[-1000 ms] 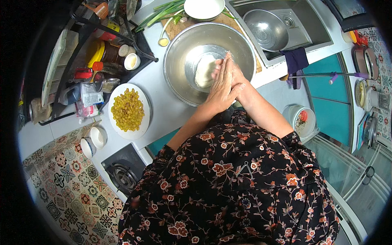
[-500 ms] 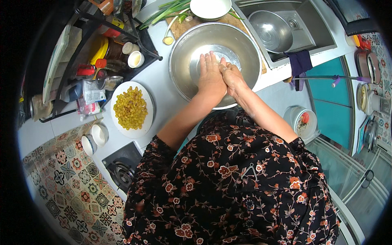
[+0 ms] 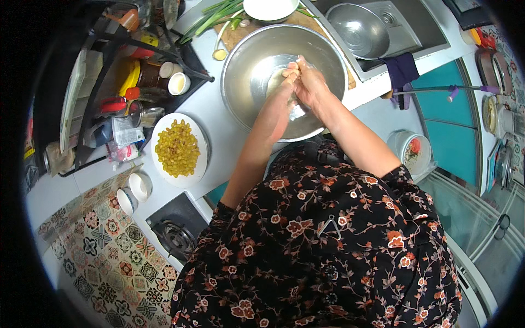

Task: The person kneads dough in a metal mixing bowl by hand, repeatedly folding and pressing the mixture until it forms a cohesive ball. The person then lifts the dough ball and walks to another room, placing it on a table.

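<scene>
Hands [image 3: 310, 86] over dough [image 3: 274, 81], plate [image 3: 202, 145] near bowl [image 3: 239, 71]

White counter [image 3: 224, 139]: wooden board [image 3: 234, 36], white plate [image 3: 202, 158] (yellow-green fruit [image 3: 178, 147] heaped).

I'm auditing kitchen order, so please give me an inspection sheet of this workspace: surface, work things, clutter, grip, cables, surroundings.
Surface: white counter, with a large steel bowl on it.
Work things: steel bowl; pale dough-like mass inside, partly hidden.
Clutter: plate of small yellow-green fruit left of the bowl; green onions, cutting board and white bowl beyond it.
Grip: left grip and right grip, bare hands, meet over the steel bowl; whether they hold anything is unclear.
Cables: nothing seen.
Surroundings: sink at right with metal basin inside; dark cloth at its edge; burner lower left.
</scene>
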